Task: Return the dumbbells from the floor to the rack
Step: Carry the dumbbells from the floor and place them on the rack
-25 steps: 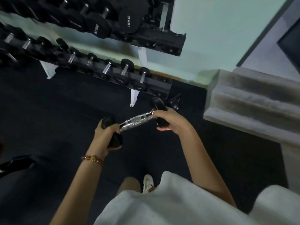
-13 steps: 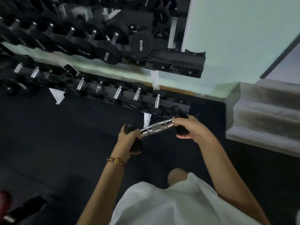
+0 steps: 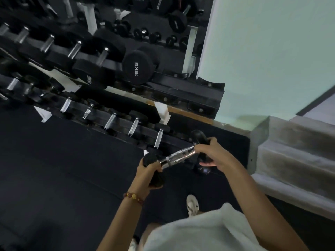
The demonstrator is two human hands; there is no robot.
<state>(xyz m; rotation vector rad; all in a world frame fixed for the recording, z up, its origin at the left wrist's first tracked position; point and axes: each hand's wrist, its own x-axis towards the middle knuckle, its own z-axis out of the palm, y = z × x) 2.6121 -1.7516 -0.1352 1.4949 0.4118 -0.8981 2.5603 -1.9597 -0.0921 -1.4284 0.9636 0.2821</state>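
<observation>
Head view | my left hand (image 3: 148, 171) and right hand (image 3: 211, 153) each clasp one black end of the dumbbell (image 3: 178, 156), sharing its weight | rack (image 3: 145, 130) low tier just beyond grip, probable seat.

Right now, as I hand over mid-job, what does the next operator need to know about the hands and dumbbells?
Left hand grips the dumbbell by its near head; right hand grips its far head.
Dumbbell: held in the air, tilted, in front of the right end of the lower tier of the rack, not on it.
Done: it is off the floor and at the rack.
Left: set it on the lower tier, probably right of the last small dumbbell; then check the dark round thing on the floor under the right hand, possibly another dumbbell.
</observation>
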